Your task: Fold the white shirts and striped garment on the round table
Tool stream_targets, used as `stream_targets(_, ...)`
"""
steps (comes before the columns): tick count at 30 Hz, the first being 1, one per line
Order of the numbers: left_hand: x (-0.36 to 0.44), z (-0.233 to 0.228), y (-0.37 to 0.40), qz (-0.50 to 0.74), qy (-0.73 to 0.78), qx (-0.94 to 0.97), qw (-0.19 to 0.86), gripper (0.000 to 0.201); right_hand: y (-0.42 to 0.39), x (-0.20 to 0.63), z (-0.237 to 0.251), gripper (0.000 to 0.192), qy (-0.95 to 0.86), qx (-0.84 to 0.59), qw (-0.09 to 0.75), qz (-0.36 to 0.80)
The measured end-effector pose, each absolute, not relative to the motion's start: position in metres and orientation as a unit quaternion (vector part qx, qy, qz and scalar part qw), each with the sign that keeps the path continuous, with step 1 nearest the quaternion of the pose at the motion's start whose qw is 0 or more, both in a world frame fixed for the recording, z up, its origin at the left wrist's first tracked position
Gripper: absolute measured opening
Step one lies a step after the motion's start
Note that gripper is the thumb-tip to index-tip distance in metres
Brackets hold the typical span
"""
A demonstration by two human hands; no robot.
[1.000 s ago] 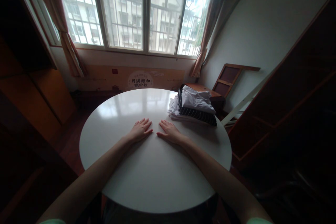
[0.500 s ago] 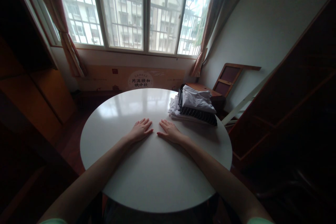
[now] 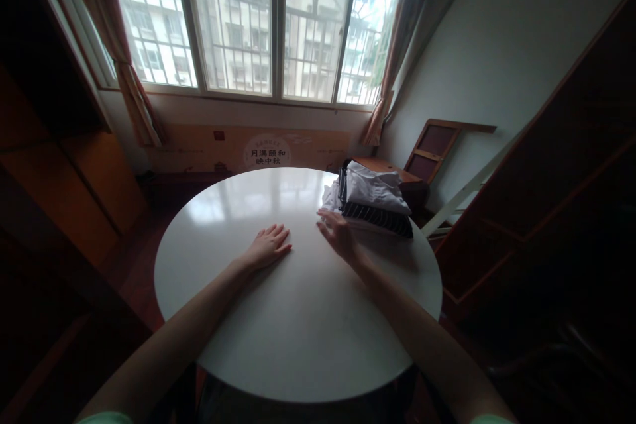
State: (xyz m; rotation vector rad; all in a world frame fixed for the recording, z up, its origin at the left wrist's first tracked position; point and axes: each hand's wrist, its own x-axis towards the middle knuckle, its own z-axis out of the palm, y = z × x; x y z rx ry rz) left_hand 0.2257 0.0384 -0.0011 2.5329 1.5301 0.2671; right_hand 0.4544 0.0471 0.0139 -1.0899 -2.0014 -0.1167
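My left hand [image 3: 269, 246] lies flat on the white round table [image 3: 298, 324], fingers spread and holding nothing. My right hand [image 3: 339, 234] is lifted off the tabletop, its fingers apart, close to the front left corner of a stack of folded clothes. On top of that stack is a white garment [image 3: 375, 187]. Beneath it lies a black garment with thin white stripes [image 3: 377, 218], and more white cloth [image 3: 329, 198] shows at the lower left. Whether my right fingertips touch the cloth, I cannot tell.
Behind the table stands a long printed cardboard box [image 3: 199, 149] under a barred window [image 3: 228, 26]. A wooden chair [image 3: 432, 146] is at the back right, near a pale slanted frame [image 3: 454, 202]. An orange-brown cabinet [image 3: 99, 179] stands at the left.
My right hand has risen from the tabletop and moved right, towards the clothes stack. My left hand rests in the same place.
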Motion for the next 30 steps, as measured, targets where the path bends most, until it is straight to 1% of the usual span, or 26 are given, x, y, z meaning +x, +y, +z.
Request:
stream_targets(1,0.226,-0.001,0.039,0.089,0.513,0.850,0.086,0.057,0.050,0.463,0.020,0.030,-0.755,-0.443,0.477,-0.079)
stream_targets(3,0.226,-0.001,0.039,0.091,0.512,0.850,0.086,0.056,0.056,0.483,0.031,0.038,-0.659,-0.478,0.558,-0.161)
stream_targets(5,0.226,-0.001,0.038,0.093,0.512,0.850,0.086,0.055,0.062,0.507,0.035,0.049,-0.583,-0.526,0.578,-0.222)
stream_targets(7,0.226,0.000,0.038,0.094,0.512,0.849,0.086,0.055,0.069,0.529,0.033,0.052,-0.547,-0.583,0.551,-0.240)
stream_targets(9,0.226,0.000,0.038,0.093,0.512,0.850,0.085,0.056,0.076,0.545,0.027,0.048,-0.538,-0.634,0.500,-0.243)
stream_targets(13,0.226,-0.001,0.039,0.084,0.519,0.847,0.085,0.056,0.082,0.556,0.020,0.047,-0.545,-0.688,0.413,-0.244)
stream_targets(15,0.226,-0.001,0.039,0.081,0.520,0.846,0.085,0.057,0.081,0.555,0.021,0.045,-0.546,-0.700,0.394,-0.238)
stream_targets(21,0.226,-0.003,0.041,0.077,0.515,0.850,0.075,0.058,0.078,0.550,0.022,0.026,-0.540,-0.710,0.390,-0.226)
stream_targets(24,0.225,-0.004,0.041,0.079,0.515,0.850,0.077,0.059,0.081,0.554,0.019,0.022,-0.515,-0.706,0.440,-0.206)
stream_targets(30,0.225,-0.002,0.040,0.084,0.516,0.849,0.078,0.056,0.081,0.570,0.026,0.021,-0.390,-0.644,0.643,-0.138)
